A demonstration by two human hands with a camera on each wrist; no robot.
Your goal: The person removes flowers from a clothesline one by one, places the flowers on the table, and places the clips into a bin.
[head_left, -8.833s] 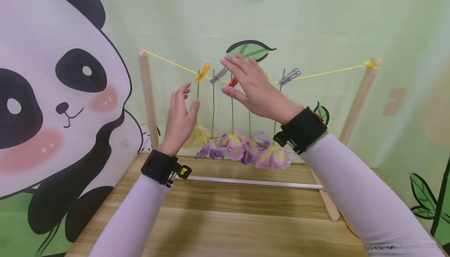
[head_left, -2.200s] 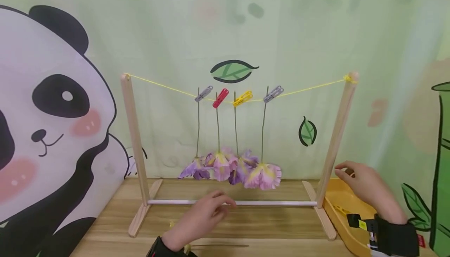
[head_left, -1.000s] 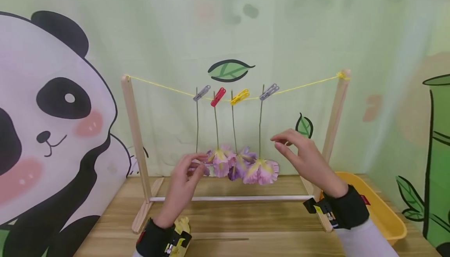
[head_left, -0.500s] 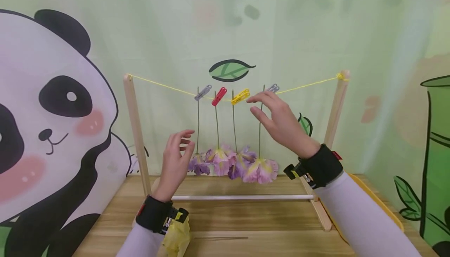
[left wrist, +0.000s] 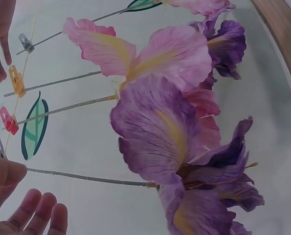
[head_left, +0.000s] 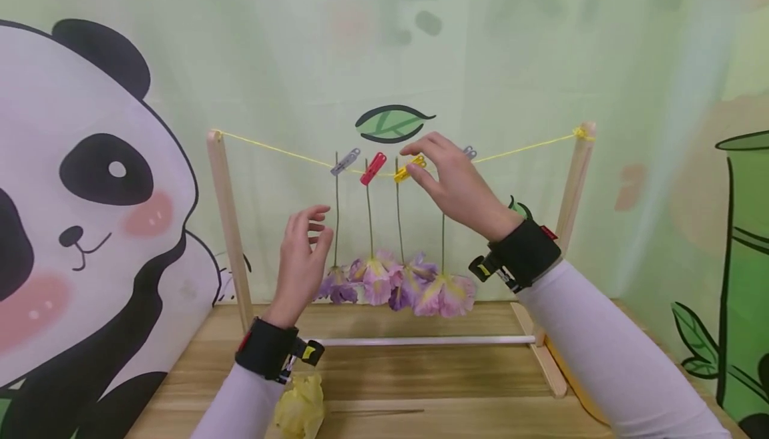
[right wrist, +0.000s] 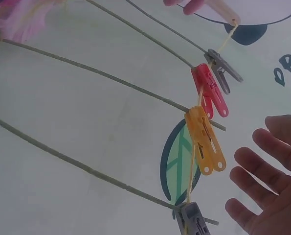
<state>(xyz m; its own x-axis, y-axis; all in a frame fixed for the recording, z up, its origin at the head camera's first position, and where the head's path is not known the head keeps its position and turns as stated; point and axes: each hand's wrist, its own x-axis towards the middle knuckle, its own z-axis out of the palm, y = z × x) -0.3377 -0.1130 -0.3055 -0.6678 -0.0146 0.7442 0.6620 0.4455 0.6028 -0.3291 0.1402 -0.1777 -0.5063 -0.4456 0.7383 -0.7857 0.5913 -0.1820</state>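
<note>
Several artificial irises hang upside down from a yellow string (head_left: 270,145), each stem clipped by a clothespin. From left to right the clips are a grey clothespin (head_left: 345,162), a red clothespin (head_left: 373,168), a yellow clothespin (right wrist: 204,142) and another grey clothespin (right wrist: 194,218). My right hand (head_left: 462,189) is beside the yellow one, fingers spread and apart from it in the right wrist view. Lower left, my left hand (head_left: 299,259) is raised with loosely bent fingers near the stem of the leftmost purple iris (left wrist: 152,127). Both hands are empty.
The string runs between two wooden posts (head_left: 231,225) joined by a white rod (head_left: 426,341). A yellow iris (head_left: 300,404) lies on the wooden table (head_left: 468,412) in front. Behind my right forearm a yellow tray (head_left: 573,382) is partly hidden.
The yellow iris hung at the far left earlier; now it lies on the table, unclipped. My right hand has moved from the tray up to the yellow clothespin; the left has risen.
</note>
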